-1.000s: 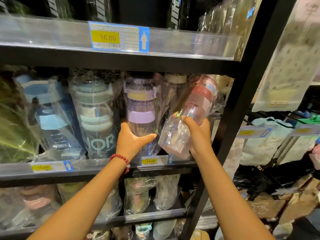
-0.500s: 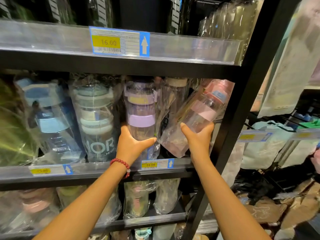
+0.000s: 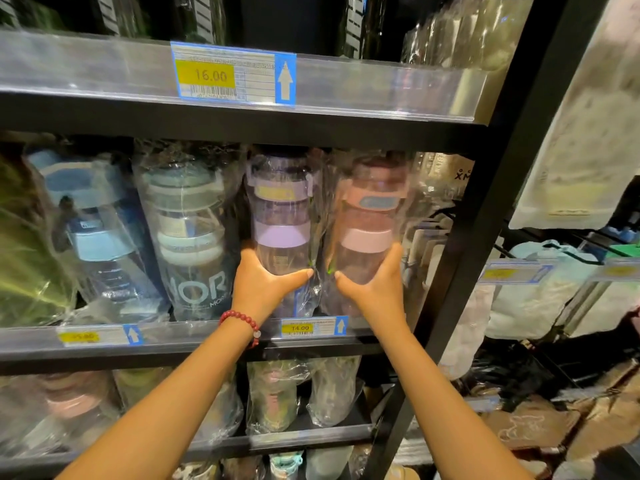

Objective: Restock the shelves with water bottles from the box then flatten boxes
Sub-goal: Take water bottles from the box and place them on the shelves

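The right hand [image 3: 375, 289] is gripping the pink-capped bottle [image 3: 367, 233], which has swung from tilted to upright at centre frame, so it is nearly shelved; the left hand [image 3: 266, 284] is holding the purple-capped bottle [image 3: 280, 230] beside it. Below, a price tag [image 3: 313, 327] is reading 14.00, another above [image 3: 233, 76] 16.00, and a bottle at left [image 3: 195, 289] "MOR".

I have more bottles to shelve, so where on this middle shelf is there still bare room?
Hardly any. The middle shelf is packed from the blue-lid bottle to the pink-lid bottle gripped by the right hand; the left hand grips the purple-lid bottle. Only a narrow, partly filled strip remains between the pink-lid bottle and the black upright.
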